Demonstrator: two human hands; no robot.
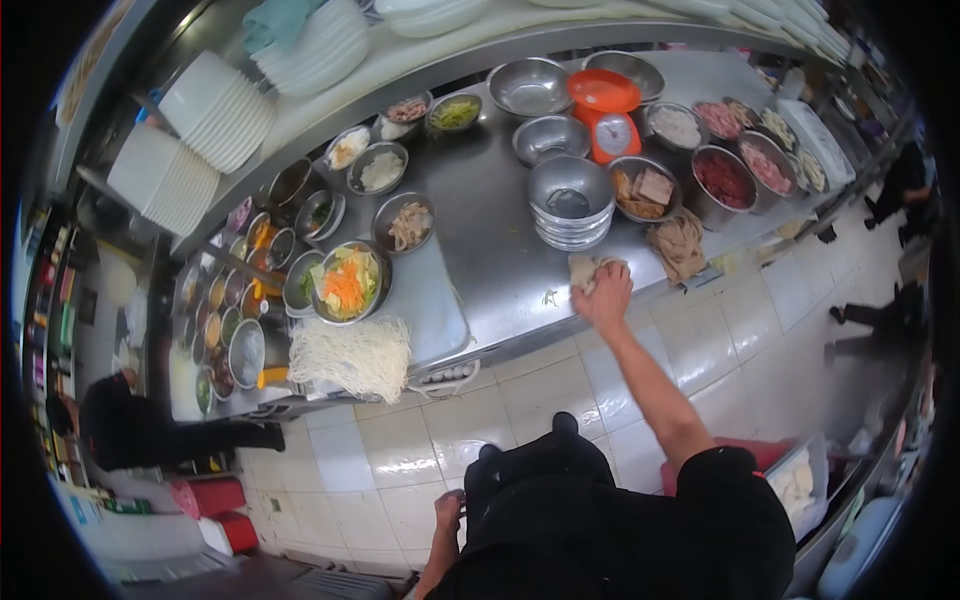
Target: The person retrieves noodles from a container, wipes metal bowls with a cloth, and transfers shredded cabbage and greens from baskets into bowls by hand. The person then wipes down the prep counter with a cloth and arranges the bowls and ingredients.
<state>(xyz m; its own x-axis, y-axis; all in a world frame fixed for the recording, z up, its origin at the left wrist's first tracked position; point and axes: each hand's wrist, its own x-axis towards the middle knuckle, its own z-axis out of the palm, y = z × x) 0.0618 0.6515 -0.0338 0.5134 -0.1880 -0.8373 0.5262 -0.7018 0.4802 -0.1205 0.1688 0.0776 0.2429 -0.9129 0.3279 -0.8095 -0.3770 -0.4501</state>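
Note:
My right hand (pixel 606 292) is closed on a beige cloth (pixel 582 268), pressed to the steel counter (pixel 480 230) near its front edge. Beside it lies a crumpled brown cloth (pixel 677 245). A stack of steel bowls (pixel 570 200) stands just behind the hand, and some green scraps (pixel 549 297) lie to its left. Down by my leg, my left hand (pixel 450 508) has its fingers curled; what is in them, if anything, is hidden.
An orange scale (pixel 613 132) stands among bowls of meat. Leftward are a noodle pile (pixel 350 355), a bowl of shredded vegetables (pixel 347 284) and a cutting board (pixel 430 300). White dishes (pixel 218 110) fill the shelf above. Another person (pixel 150 425) is at far left.

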